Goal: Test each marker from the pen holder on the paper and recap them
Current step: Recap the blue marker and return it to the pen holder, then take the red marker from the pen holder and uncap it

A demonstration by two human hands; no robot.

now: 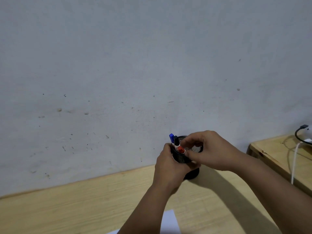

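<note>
Head | left hand [170,163] wraps pen holder [194,149] | right fingers [189,153] pinch red marker [181,149] (capped)

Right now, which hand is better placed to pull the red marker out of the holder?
Right. The right hand already has its fingertips at the red marker, while the left hand wraps the holder, steadying it on the table.
</note>
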